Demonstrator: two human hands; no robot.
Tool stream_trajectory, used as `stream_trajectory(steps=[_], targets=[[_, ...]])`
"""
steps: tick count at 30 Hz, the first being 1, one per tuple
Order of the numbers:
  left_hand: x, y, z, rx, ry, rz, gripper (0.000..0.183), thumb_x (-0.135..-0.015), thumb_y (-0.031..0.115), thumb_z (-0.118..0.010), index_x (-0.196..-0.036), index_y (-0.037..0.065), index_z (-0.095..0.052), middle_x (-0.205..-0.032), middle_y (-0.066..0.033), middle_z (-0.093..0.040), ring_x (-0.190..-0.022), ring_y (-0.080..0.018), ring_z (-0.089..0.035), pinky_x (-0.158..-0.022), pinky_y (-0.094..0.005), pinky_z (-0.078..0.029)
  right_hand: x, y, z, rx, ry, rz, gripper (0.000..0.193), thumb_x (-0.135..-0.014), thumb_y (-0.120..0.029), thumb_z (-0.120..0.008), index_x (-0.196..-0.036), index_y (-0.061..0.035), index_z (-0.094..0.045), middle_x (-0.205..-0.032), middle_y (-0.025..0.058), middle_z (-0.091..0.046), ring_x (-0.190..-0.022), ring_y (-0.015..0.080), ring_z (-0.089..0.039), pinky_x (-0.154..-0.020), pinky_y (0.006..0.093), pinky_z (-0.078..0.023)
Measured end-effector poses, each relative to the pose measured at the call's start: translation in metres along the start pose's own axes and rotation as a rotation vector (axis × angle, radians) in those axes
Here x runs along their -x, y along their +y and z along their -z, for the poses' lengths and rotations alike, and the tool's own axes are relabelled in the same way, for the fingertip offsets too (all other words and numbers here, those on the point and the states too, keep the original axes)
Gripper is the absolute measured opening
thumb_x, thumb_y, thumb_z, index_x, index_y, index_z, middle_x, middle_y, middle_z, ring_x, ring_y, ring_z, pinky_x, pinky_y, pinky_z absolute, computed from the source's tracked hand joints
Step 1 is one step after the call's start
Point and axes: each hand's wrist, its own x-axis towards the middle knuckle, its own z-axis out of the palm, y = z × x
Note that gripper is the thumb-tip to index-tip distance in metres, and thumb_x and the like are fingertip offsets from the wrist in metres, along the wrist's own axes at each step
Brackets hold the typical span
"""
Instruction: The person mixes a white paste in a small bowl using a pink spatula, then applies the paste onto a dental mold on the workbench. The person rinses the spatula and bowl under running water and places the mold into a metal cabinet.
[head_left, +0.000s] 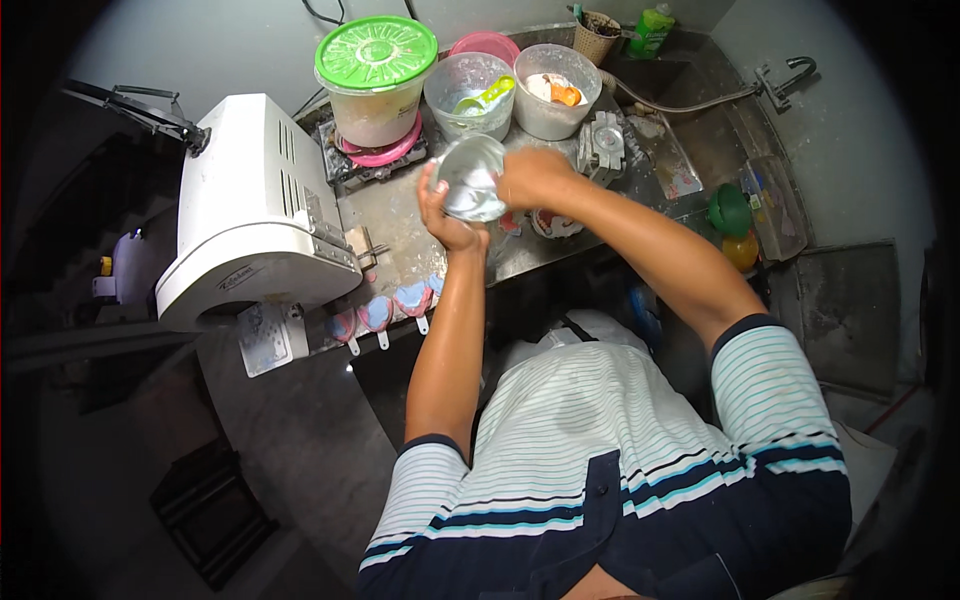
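- Probably a stirring step is in hand: the right hand (535, 180), smeared by blur, sits at the rim of a greyish bowl (462, 160) that seems to hold something pale.
- The bowl is held up over the counter (400, 215), its mouth tipped toward the viewer, with the left hand's grip (450, 225) curled around its side.
- The next move seems to call for a steady left grip while the contents are worked to an even texture.
- Right grip: its fingers look bent, but I cannot tell whether they pinch a tool.
- Hard to see: the bowl's underside; a pink-and-white piece (553, 224), partly covered near the right hand; the rightmost blue-filled tray (436, 284), apparently cut off by the left forearm (450, 340).
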Motion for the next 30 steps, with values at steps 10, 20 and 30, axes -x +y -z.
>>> stream_trajectory(steps=[10,20,30], targets=[[-0.002,0.005,0.004,-0.206,-0.059,0.000,0.055,-0.075,0.013,-0.062,-0.127,-0.003,-0.055,-0.113,-0.0154,-0.062,-0.101,-0.0263,-0.064,-0.092,-0.0369,-0.052,-0.012,0.016,-0.009,0.501,0.294,0.555,0.027,-0.082,-0.032,-0.063,-0.079,-0.0071,-0.070,-0.077,0.0166,-0.072,-0.073,0.0319,-0.072,-0.064,0.0490,-0.055],[-0.002,0.009,-0.015,-0.077,-0.237,-0.033,0.061,-0.085,0.038,-0.056,-0.133,0.001,-0.047,-0.129,-0.0146,-0.055,-0.120,-0.0318,-0.055,-0.105,-0.0473,-0.044,-0.053,0.068,-0.033,-0.816,-0.197,0.015,0.038,-0.096,-0.035,-0.057,-0.086,-0.0015,-0.072,-0.076,0.0134,-0.071,-0.057,0.0190,-0.062,-0.049,0.0386,-0.046],[-0.027,0.025,-0.023,-0.143,-0.369,0.276,0.066,-0.084,0.036,-0.069,-0.135,0.006,-0.041,-0.127,-0.0138,-0.056,-0.117,-0.0271,-0.057,-0.103,-0.0435,-0.046,0.010,0.009,0.043,0.207,0.427,0.270,0.016,-0.080,-0.017,-0.066,-0.079,-0.0044,-0.075,-0.080,0.0180,-0.072,-0.074,0.0347,-0.072,-0.065,0.0457,-0.057]])
